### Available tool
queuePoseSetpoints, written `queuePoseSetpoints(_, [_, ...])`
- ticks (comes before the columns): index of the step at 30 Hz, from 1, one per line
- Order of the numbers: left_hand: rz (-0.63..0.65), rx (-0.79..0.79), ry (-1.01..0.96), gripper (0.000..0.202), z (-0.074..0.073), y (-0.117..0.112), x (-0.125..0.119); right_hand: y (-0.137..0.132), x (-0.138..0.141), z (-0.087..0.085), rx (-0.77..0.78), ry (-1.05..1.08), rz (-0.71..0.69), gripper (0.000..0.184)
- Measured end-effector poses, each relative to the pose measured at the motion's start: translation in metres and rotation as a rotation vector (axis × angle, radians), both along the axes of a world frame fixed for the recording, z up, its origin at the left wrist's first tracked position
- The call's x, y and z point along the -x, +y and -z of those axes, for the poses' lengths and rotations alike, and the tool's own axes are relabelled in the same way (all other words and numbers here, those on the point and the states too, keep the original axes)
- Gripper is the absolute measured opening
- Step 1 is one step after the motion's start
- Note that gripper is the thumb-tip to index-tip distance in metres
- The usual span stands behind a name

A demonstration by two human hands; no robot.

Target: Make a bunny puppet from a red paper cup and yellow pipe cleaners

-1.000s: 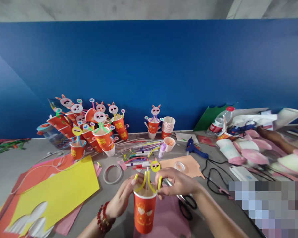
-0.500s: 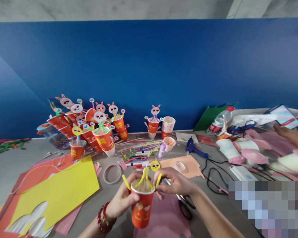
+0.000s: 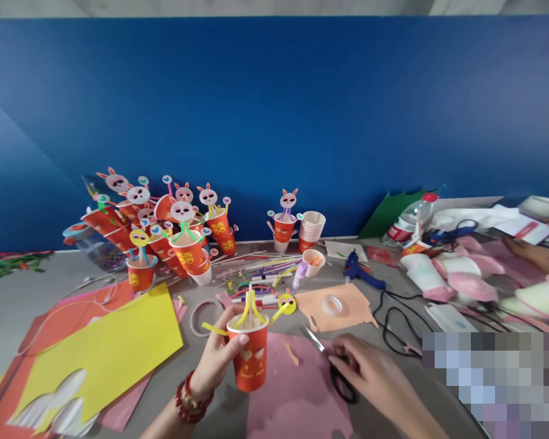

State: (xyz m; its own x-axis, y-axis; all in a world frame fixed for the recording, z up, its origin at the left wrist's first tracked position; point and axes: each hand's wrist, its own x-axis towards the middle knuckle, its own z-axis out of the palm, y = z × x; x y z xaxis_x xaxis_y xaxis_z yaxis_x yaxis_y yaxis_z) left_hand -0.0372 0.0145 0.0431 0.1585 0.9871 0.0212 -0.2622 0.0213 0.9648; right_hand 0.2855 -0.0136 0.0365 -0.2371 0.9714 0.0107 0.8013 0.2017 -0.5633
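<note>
My left hand (image 3: 217, 353) is wrapped round a red paper cup (image 3: 251, 366), thumb at the front near the rim. The cup stands upright, with bent yellow pipe cleaners (image 3: 251, 308) rising from its inside and one sticking out on each side. My right hand (image 3: 368, 366), slightly blurred, has thumb and fingers closed about the black handle of the scissors (image 3: 341, 378), whose blades point away to the left. Beneath lies a pink paper sheet (image 3: 297, 390) with a small orange scrap (image 3: 291, 352). Just behind the cup is a yellow rabbit-face cutout (image 3: 287, 303).
Finished rabbit cups (image 3: 185, 244) crowd the back left; another rabbit cup (image 3: 283, 228) stands beside stacked cups (image 3: 312, 228). A yellow sheet (image 3: 114, 347) lies left. Tape (image 3: 332, 305), a blue glue gun (image 3: 363, 272) and black cables (image 3: 388, 323) lie right, near another person's hand (image 3: 533, 256).
My right hand has left the cup's right pipe cleaner and moved right and down to the scissors. My left hand and the cup have shifted slightly left and up in view.
</note>
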Motion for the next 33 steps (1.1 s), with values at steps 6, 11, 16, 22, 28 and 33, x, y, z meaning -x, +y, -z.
queuePoseSetpoints(6, [0.003,-0.032,0.073,0.053,-0.001,0.003,-0.001,-0.033,-0.02,0.03,-0.086,-0.151,0.107,0.012])
queuePoseSetpoints(11, [0.009,-0.042,0.096,0.057,-0.002,0.002,-0.001,-0.032,-0.014,0.029,0.001,-0.199,0.134,0.013])
queuePoseSetpoints(16, [0.042,-0.033,0.065,0.06,0.004,0.001,0.001,-0.025,-0.017,0.021,0.05,-0.105,0.182,0.013])
queuePoseSetpoints(22, [0.065,-0.031,0.041,0.059,0.004,0.002,0.001,-0.026,-0.035,0.019,0.355,0.44,0.223,0.033])
queuePoseSetpoints(28, [0.026,-0.032,0.028,0.061,0.0,0.003,-0.001,-0.022,-0.014,0.013,0.409,0.705,0.162,0.043])
queuePoseSetpoints(33, [-0.013,-0.028,0.039,0.06,0.005,0.001,0.001,-0.014,0.02,0.014,0.307,0.6,0.063,0.034])
